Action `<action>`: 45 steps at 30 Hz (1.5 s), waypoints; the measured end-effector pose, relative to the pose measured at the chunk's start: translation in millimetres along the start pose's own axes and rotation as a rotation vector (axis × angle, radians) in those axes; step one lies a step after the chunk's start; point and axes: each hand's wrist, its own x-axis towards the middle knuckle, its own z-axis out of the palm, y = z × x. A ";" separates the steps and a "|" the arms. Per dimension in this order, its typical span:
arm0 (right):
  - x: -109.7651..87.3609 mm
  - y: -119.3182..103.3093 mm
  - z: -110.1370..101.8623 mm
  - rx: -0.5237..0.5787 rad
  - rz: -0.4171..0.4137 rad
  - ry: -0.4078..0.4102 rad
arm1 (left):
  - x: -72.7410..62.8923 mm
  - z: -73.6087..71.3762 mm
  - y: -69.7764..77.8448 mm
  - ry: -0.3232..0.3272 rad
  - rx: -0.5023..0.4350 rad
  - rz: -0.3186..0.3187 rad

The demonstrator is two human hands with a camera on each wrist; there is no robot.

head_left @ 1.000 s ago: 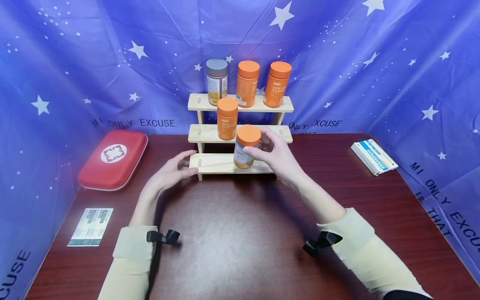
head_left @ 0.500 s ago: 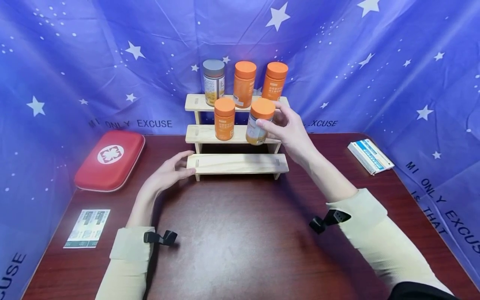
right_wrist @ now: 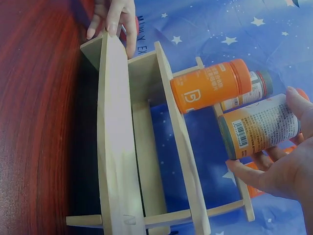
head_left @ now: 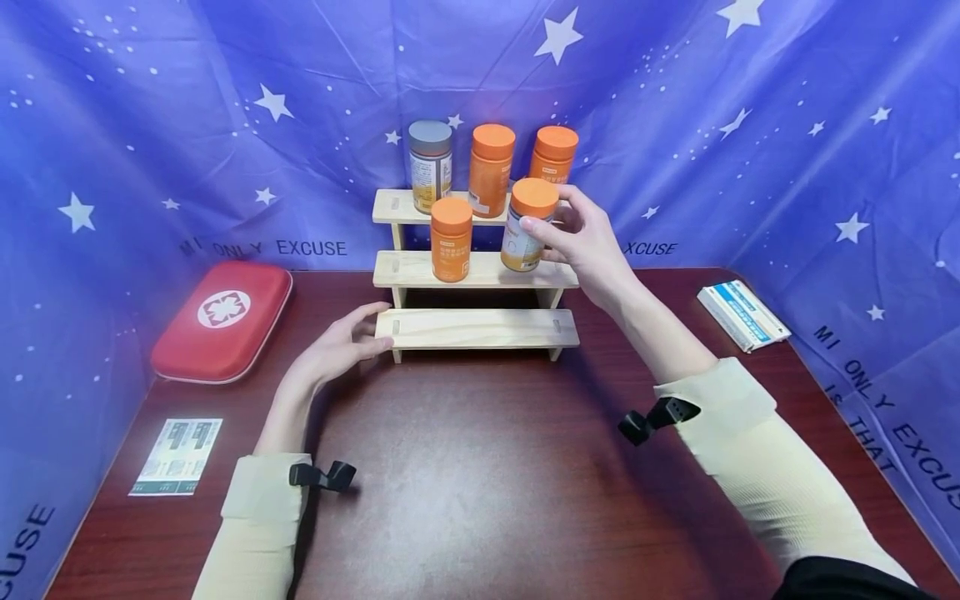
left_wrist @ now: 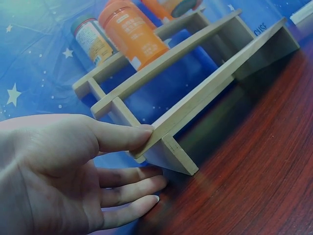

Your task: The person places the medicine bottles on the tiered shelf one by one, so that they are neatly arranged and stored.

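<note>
My right hand grips a jar with an orange lid and a white-and-yellow label, thumb in front and fingers behind. In the right wrist view, the jar's base is apart from the middle board of a three-tier wooden display shelf. An orange bottle stands on that middle tier, left of the held jar. My left hand holds the left end of the lowest tier, its thumb on the board and its other fingers beside the end.
On the top tier stand a grey-lidded jar and two orange bottles, one in the centre and one partly hidden at right. A red case and a printed card lie at left. A blue-and-white box lies at right.
My right hand has lifted the jar off the lowest tier and moved it up and to the right, before the middle and top tiers. The left hand stays on the shelf's end.
</note>
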 end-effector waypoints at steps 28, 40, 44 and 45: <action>12.4 34.6 3.4 -0.075 -0.004 0.052 | 0.5 -0.3 -0.6 0.006 0.011 -0.005; 12.8 39.6 7.4 -0.060 0.023 0.061 | 0.1 0.0 1.0 0.006 0.015 -0.006; 13.7 40.9 8.7 -0.041 0.017 0.065 | 0.0 -0.3 1.1 0.008 0.023 -0.004; 13.9 41.2 9.0 -0.040 0.016 0.063 | 0.0 -0.3 0.9 0.009 0.024 -0.004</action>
